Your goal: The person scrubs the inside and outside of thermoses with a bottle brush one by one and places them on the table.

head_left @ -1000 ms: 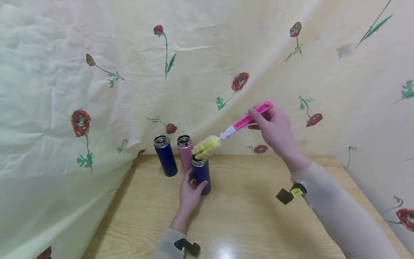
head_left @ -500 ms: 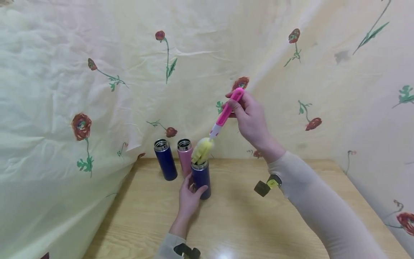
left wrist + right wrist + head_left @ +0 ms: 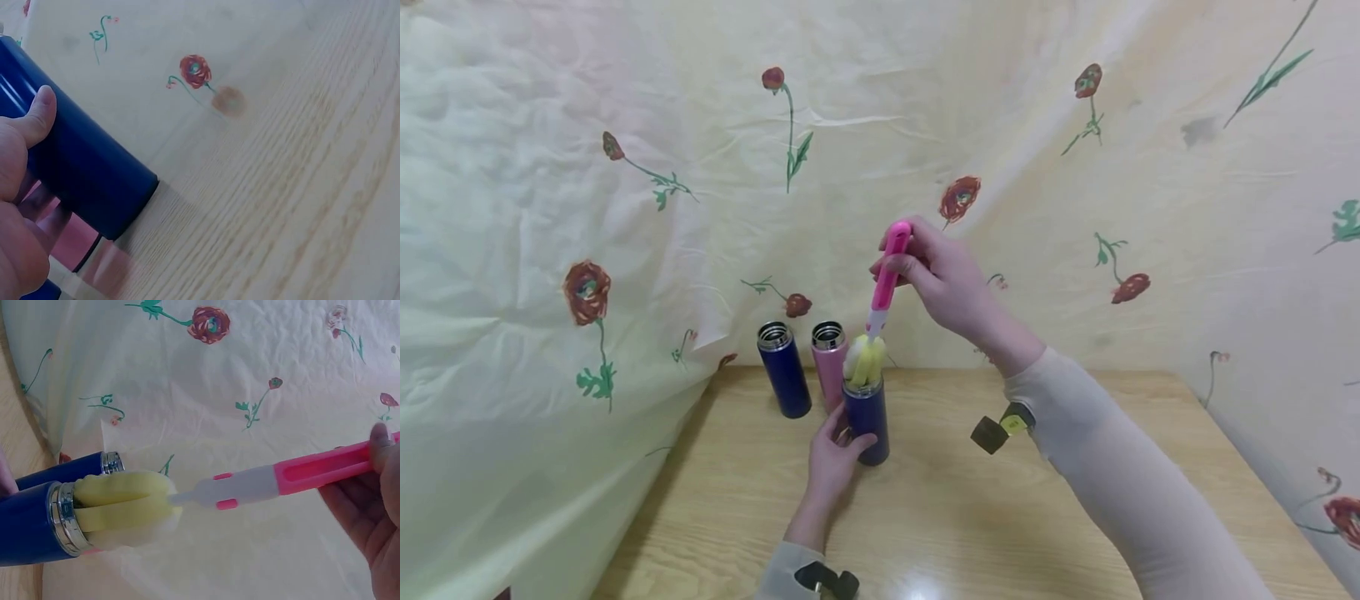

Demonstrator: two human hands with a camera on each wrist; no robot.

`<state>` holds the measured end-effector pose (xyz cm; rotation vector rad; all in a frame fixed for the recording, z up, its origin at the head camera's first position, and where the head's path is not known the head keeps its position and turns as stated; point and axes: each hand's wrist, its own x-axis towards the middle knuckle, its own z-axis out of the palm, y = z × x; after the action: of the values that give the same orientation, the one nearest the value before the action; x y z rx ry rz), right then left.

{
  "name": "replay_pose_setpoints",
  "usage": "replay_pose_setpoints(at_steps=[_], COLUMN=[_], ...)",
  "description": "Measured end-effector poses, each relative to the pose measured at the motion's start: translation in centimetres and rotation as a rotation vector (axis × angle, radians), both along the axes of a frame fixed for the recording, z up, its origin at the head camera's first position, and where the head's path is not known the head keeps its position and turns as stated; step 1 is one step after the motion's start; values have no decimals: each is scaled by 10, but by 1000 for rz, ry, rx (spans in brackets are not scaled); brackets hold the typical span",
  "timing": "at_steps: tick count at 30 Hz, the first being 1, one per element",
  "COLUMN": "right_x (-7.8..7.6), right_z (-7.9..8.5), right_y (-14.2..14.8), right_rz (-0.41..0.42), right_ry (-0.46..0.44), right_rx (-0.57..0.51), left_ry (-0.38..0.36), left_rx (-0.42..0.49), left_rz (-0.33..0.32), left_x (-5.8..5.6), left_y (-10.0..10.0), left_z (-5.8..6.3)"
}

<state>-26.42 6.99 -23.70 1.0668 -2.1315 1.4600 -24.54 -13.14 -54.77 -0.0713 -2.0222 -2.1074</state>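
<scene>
bottle brush [image 3: 877,322] is pinched by its pink handle between the thumb and fingers of the right hand [image 3: 946,282], as i see it from here; its yellow-and-white sponge head [image 3: 867,362] sits partly inside the mouth of an upright navy bottle [image 3: 867,423]. i have the left hand [image 3: 832,463] curled round that bottle's side. beyond it, an open-topped pink bottle [image 3: 830,364] and a second navy bottle [image 3: 786,375] stand on the wood-grain surface [image 3: 955,517], before a flower-printed cloth [image 3: 865,167].

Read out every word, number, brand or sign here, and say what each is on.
No text is legible.
Yellow label on the black right-wrist device: any marks are too small to read.
Held blue bottle and brush: no lettering shows.
</scene>
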Motion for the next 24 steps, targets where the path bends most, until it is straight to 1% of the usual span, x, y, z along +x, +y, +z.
replay_pose_setpoints(at_steps=[5, 9, 14, 17, 19, 24], right_x=[2, 3, 3, 3, 3, 4], right_z=[0, -1, -2, -3, -4, -9], right_y=[-2, -4, -10, -12, -11, -10], right_rz=[41, 72, 37, 14, 4, -13], right_ry=[-70, -82, -80, -90, -93, -121], right_rx=[40, 41, 68, 85, 86, 102], left_ry=[14, 21, 16, 5, 15, 7], left_rx=[11, 9, -19, -20, -27, -31], left_rz=[-10, -13, 1, 10, 1, -31], left_x=[0, 0, -1, -1, -1, -1], left_y=[1, 1, -2, -3, -3, -2], left_z=[1, -2, -3, -2, -2, 0])
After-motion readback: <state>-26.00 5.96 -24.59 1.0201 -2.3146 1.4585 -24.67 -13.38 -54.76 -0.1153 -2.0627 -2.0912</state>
